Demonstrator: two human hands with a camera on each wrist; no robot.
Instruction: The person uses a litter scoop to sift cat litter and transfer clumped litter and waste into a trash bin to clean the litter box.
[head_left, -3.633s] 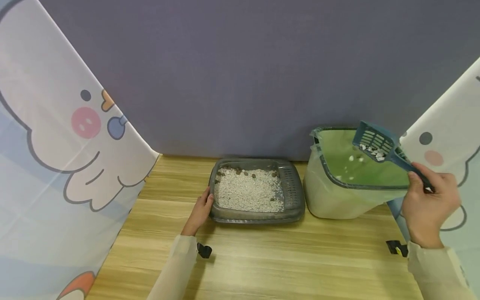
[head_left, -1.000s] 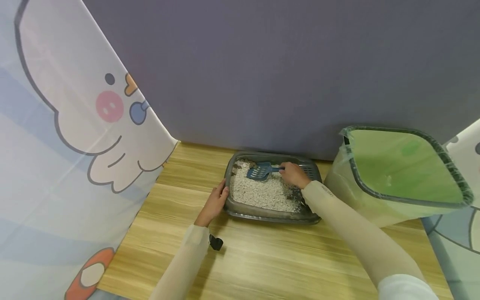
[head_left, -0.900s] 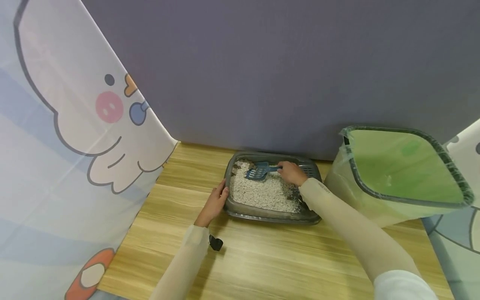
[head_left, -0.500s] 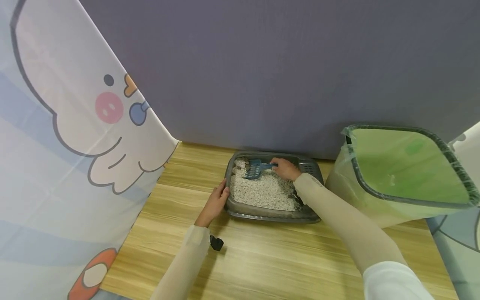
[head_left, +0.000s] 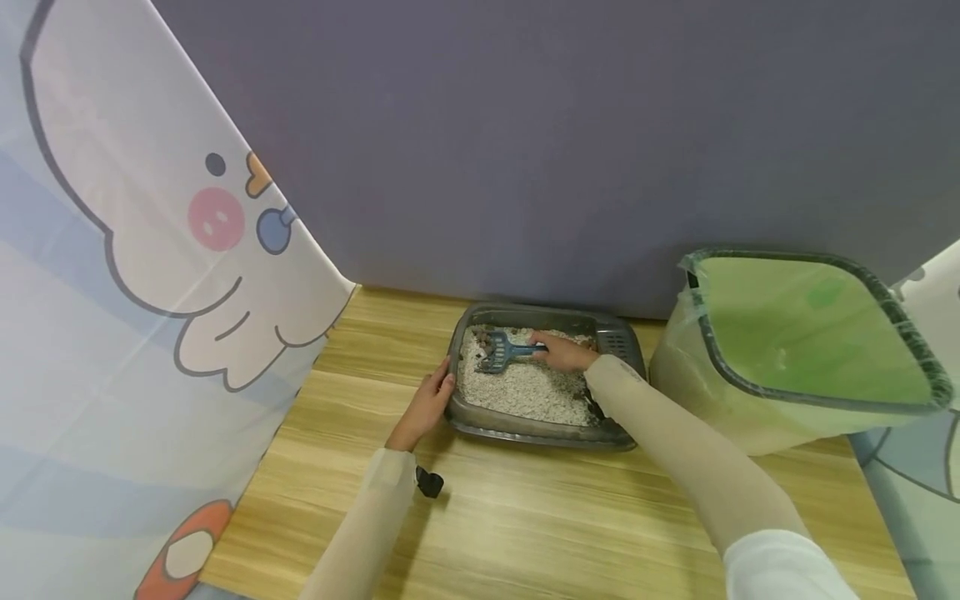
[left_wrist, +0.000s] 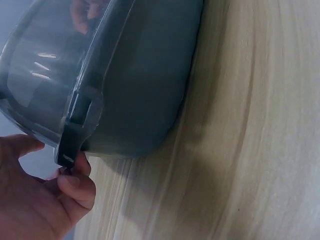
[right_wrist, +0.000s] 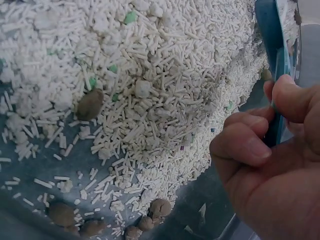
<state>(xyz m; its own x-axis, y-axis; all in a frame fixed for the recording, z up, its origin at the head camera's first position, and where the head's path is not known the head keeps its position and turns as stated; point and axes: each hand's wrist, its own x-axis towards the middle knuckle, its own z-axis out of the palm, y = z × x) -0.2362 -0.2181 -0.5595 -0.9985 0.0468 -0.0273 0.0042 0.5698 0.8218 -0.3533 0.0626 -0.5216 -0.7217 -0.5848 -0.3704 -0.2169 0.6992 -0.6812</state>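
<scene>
A dark grey litter box [head_left: 540,435] on the wooden table holds pale pellet litter [head_left: 543,396]. My left hand [head_left: 423,407] grips its left rim; in the left wrist view the fingers of that hand [left_wrist: 47,197] curl under the lip of the box [left_wrist: 145,75]. With my right hand [head_left: 566,353] I hold a blue slotted litter scoop [head_left: 493,353] by its handle, its head in the litter at the left side. The right wrist view has the right hand [right_wrist: 280,160] around the scoop handle [right_wrist: 281,65], with brown clumps [right_wrist: 90,105] lying in the litter.
A bin [head_left: 693,358] with a green inside and a clear liner over its rim stands just right of the litter box. A grey panel [head_left: 525,150] rises behind, and a printed cartoon sheet [head_left: 135,250] borders the left.
The right hand has brought the scoop from above the bin down into the litter box. Lately it has slid left and nearer through the litter. My left hand stays on the rim.
</scene>
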